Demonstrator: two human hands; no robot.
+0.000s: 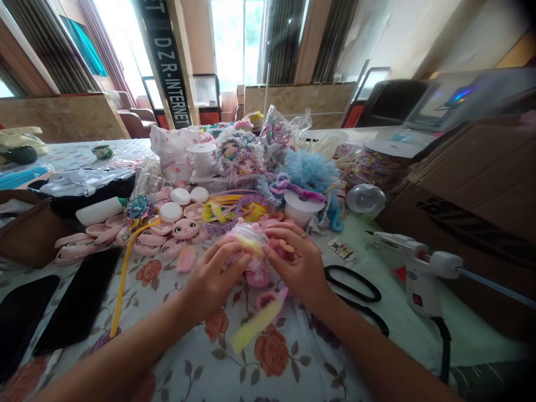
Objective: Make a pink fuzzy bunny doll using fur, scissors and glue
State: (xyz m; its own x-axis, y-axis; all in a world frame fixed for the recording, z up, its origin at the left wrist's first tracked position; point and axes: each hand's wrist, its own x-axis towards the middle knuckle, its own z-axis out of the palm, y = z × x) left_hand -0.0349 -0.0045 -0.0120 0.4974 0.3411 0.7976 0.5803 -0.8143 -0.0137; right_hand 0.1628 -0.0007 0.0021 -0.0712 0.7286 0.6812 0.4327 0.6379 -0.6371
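Between both hands is a small fluffy pink-and-yellow doll piece (257, 273) with a pale beaded band (250, 231) across its top. My left hand (215, 273) pinches its left side, thumb and fingers closed on the fluff. On the right side, the thumb and fingers of my right hand (298, 261) close on the same piece, and a ring shows on one finger. Just below hangs or lies a fuzzy yellow strip (255, 328); I cannot tell whether it is attached. A pink fluffy scrap (186, 259) rests left of my left hand.
Black-handled scissors (355, 285) and a white glue gun (422, 273) lie right, before a cardboard box (473, 223). Pink doll faces (185, 229), white lids (171, 212), a ribbon spool (304, 206) and blue fluff (312, 170) crowd the back. A black phone (79, 301) lies left.
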